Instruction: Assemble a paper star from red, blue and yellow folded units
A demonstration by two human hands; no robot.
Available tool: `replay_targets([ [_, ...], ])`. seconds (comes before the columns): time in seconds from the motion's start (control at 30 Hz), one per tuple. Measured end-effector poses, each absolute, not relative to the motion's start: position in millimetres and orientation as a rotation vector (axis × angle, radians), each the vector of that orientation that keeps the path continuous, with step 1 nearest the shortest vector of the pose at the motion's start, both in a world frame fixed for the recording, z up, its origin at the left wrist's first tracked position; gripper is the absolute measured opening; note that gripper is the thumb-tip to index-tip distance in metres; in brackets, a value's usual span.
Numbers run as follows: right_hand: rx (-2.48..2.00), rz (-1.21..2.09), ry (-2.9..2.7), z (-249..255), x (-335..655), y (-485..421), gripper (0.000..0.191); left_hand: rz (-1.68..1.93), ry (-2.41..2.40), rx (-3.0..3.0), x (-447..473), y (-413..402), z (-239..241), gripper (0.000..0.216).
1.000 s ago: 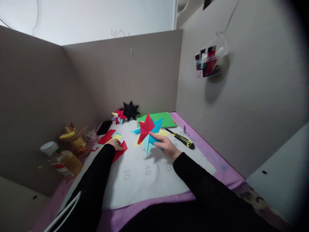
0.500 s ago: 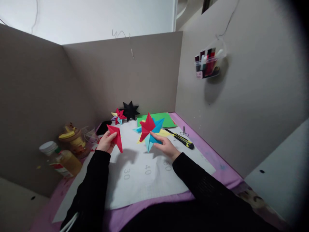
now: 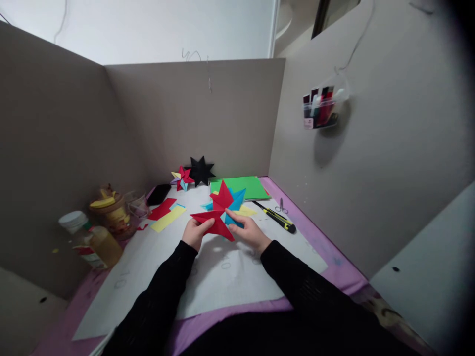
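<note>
My left hand (image 3: 195, 233) pinches a red folded paper piece (image 3: 218, 226), its points spread left and down. On the other side, my right hand (image 3: 249, 228) grips a folded paper star (image 3: 223, 197) of red and blue points, held above the white sheet (image 3: 208, 291). The red piece overlaps the lower left of the star, and whether the two are joined I cannot tell. Part of the star's lower side is hidden by the red piece and my right fingers.
Behind stand a small multicoloured paper star (image 3: 181, 178) and a black star (image 3: 201, 171). Green paper (image 3: 243, 188), a yellow-black cutter (image 3: 278, 218) and scissors (image 3: 281, 206) lie right. Left are yellow paper (image 3: 168, 219), red paper (image 3: 162, 209), a phone (image 3: 159, 194), a bottle (image 3: 92, 242) and a cup (image 3: 111, 212).
My left hand has moved right, bringing the red piece against the star. The red piece has turned. Paper pieces on the left, formerly behind my left hand, now show.
</note>
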State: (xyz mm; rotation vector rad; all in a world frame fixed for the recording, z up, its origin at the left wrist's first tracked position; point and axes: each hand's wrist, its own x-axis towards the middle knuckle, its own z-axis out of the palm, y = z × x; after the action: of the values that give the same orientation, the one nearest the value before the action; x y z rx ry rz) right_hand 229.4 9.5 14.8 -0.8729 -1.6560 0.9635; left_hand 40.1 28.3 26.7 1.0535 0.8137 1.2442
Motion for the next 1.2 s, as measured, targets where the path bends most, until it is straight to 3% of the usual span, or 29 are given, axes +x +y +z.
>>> replay_targets([
  [0.2, -0.855, 0.896, -1.719, 15.5, 234.0, 9.3, 0.059, 1.399, 0.878, 0.818, 32.4, 34.0, 28.2, 0.033],
  [0.6, -0.840, 0.891, -1.753, 14.6, 232.0, 8.1, 0.057, 1.471, 0.919, 1.053, 17.4, 42.4, 22.9, 0.047],
  [0.9, -0.822, 0.814, -1.840, 12.7, 235.6, 6.8, 0.058, 1.592, 0.849, 1.138, 13.1, 43.2, 22.9, 0.031],
  [1.2, -0.799, 0.797, -1.882, 16.2, 234.2, 3.5, 0.057, 1.521, 0.934, 1.038, 13.8, 46.5, 16.4, 0.033],
])
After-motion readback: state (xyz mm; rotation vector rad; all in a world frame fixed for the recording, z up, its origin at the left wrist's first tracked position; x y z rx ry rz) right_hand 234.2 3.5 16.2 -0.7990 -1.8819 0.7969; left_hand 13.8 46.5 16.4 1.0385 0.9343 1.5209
